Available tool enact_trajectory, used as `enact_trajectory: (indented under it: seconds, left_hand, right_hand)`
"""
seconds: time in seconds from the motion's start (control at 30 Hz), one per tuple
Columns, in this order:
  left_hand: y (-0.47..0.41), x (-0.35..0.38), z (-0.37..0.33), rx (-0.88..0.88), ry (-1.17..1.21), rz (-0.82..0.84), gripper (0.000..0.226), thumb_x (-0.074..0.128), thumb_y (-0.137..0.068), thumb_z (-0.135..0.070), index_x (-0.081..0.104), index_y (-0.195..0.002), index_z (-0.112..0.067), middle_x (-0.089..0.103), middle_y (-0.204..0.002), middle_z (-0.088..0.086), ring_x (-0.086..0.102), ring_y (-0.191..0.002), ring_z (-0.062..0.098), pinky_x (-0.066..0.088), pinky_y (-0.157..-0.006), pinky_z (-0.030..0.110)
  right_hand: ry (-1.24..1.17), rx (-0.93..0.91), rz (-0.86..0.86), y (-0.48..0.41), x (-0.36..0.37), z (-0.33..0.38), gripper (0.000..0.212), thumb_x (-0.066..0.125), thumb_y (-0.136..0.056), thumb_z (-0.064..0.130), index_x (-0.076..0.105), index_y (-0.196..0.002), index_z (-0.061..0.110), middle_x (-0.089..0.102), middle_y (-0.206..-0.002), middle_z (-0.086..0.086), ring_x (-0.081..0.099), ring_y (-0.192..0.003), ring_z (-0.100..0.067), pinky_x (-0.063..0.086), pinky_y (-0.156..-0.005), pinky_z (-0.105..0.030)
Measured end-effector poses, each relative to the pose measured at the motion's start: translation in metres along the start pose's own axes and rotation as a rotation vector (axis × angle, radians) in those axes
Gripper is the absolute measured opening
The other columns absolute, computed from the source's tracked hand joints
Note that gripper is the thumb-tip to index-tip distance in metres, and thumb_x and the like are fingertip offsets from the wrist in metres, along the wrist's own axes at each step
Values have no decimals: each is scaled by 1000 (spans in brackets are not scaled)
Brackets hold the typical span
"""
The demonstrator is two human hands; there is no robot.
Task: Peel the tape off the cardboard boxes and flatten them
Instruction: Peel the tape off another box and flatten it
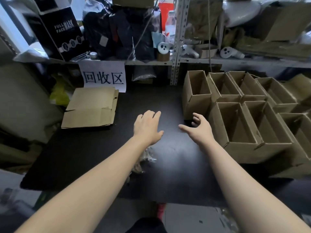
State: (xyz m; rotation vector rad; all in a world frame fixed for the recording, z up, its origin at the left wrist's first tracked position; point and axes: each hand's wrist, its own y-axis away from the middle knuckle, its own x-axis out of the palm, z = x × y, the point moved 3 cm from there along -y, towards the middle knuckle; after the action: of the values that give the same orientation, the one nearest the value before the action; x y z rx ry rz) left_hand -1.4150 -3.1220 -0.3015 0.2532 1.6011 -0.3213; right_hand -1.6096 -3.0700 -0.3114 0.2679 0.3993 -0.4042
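Note:
Several open-topped cardboard boxes [239, 125] stand packed together on the right side of the black table [94, 153]. A stack of flattened cardboard boxes [91, 108] lies at the table's far left. My left hand [148, 126] hovers palm down over the middle of the table, fingers straight and holding nothing. My right hand [196, 126] reaches toward the nearest upright box [196, 98], fingers spread and loosely bent, just short of its lower corner, holding nothing. A crumpled wad of peeled clear tape [146, 158] lies on the table under my left forearm.
A white paper sign [103, 77] with characters hangs from the shelf edge behind the flattened stack. Metal shelving [175, 47] behind the table holds a black mask box [62, 31], dark bags, a bottle and more cardboard. The near table edge runs below my forearms.

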Motion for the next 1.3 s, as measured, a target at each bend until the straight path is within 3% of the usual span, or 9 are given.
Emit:
enact_trajectory:
  seconds: [0.17, 0.37, 0.6, 0.7, 0.8, 0.97, 1.1, 1.2, 1.3]
  left_hand:
    - [-65, 30, -21, 70, 113, 37, 80, 61, -94, -50, 26, -158, -18, 42, -153, 3, 37, -142, 21, 31, -114, 37]
    - [-139, 73, -54, 116, 221, 123, 87, 63, -95, -50, 18, -161, -18, 34, -162, 4, 32, -148, 23, 29, -118, 40]
    - [-175, 110, -65, 51, 676, 249, 93, 68, -92, -43, 10, -163, -28, 34, -163, -2, 42, -142, 28, 39, -112, 45]
    - [-177, 117, -64, -8, 822, 241, 91, 70, -92, -38, 14, -163, -26, 35, -163, -7, 41, -144, 23, 39, -112, 39]
    - [-185, 119, -67, -49, 853, 235, 93, 71, -91, -35, 12, -163, -27, 30, -165, -3, 35, -148, 24, 37, -116, 41]
    - [-191, 121, -68, -133, 958, 197, 95, 72, -90, -25, 11, -163, -32, 40, -159, -1, 43, -142, 25, 40, -113, 39]
    - [-176, 114, -47, -182, 1045, 93, 89, 73, -89, -19, 22, -161, -37, 46, -154, -10, 45, -140, 14, 41, -115, 39]
    - [-146, 87, -24, -242, 1104, -26, 89, 73, -90, -13, 24, -160, -39, 45, -143, -13, 48, -133, 8, 41, -115, 38]
    - [-102, 46, 5, -277, 1143, -165, 85, 73, -91, -11, 29, -157, -43, 45, -137, -18, 50, -127, -2, 43, -113, 32]
  right_hand:
    - [28, 103, -134, -61, -1, -11, 88, 84, -85, 24, 35, -158, 19, 47, -157, -7, 48, -142, -26, 43, -115, -43]
    - [156, 233, -153, -120, 6, -32, 98, 78, -89, 20, 14, -164, 14, 31, -166, -11, 30, -153, -31, 27, -125, -46]
    - [-81, 291, -173, -156, 17, -43, 94, 78, -83, 11, 27, -158, 34, 48, -154, -2, 48, -140, -26, 41, -117, -44]
    - [-198, 285, -222, -163, 22, -41, 101, 78, -83, 7, 19, -160, 34, 40, -160, -2, 44, -143, -24, 38, -119, -44]
    - [-161, 290, -231, -173, 21, -39, 103, 73, -85, 3, 12, -162, 36, 35, -164, -3, 41, -146, -27, 35, -121, -45]
    - [-222, 200, -160, -178, 23, -44, 90, 69, -82, -12, 31, -149, 35, 43, -139, 12, 49, -137, -20, 42, -113, -36]
    - [-175, 38, -79, -165, 26, -31, 85, 74, -81, -3, 33, -132, 52, 52, -146, 8, 54, -131, -17, 45, -113, -45]
    - [-137, -88, -15, -137, 32, -6, 85, 77, -84, 1, 35, -143, 47, 53, -140, 14, 50, -127, -4, 42, -109, -30]
    - [-135, -219, 37, -99, 40, 29, 80, 76, -87, 2, 41, -149, 39, 50, -129, 25, 52, -108, 12, 40, -98, -18]
